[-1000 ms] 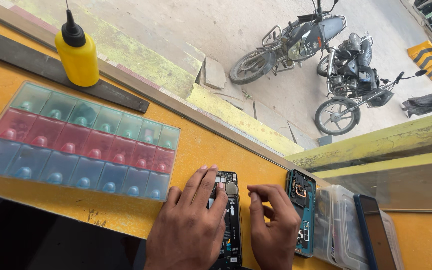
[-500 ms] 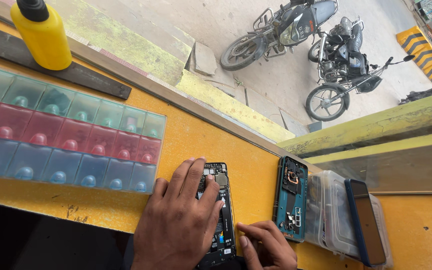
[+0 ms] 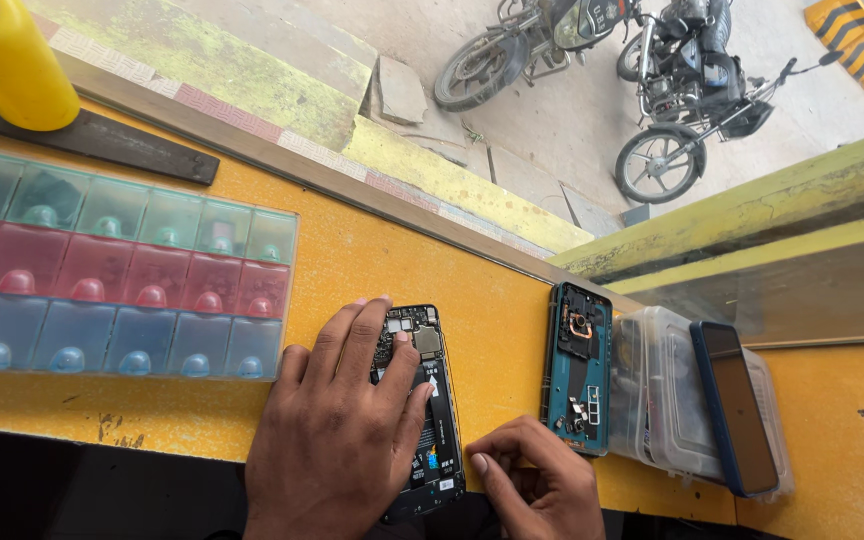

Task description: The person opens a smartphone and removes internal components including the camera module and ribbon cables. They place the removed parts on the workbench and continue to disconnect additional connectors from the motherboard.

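Note:
An opened phone (image 3: 428,400) lies back-up on the yellow counter (image 3: 492,320), its circuit board and battery exposed. My left hand (image 3: 337,440) lies flat across its left side, fingers spread over the board. My right hand (image 3: 537,485) sits at the counter's near edge beside the phone's lower right corner, fingers curled; whether it pinches anything I cannot tell. The phone's teal back cover (image 3: 577,365) lies inside-up just right of it.
A compartment box (image 3: 122,270) with green, red and blue lidded rows sits at left. A yellow bottle (image 3: 12,60) and dark bar (image 3: 102,140) stand behind it. Clear plastic boxes (image 3: 662,390) carry a blue-edged phone (image 3: 737,405). Motorcycles (image 3: 672,90) stand outside beyond the ledge.
My right hand has slid down off the phone to the counter's near edge. The left hand stays pressed on the phone. The view has shifted lower and nearer.

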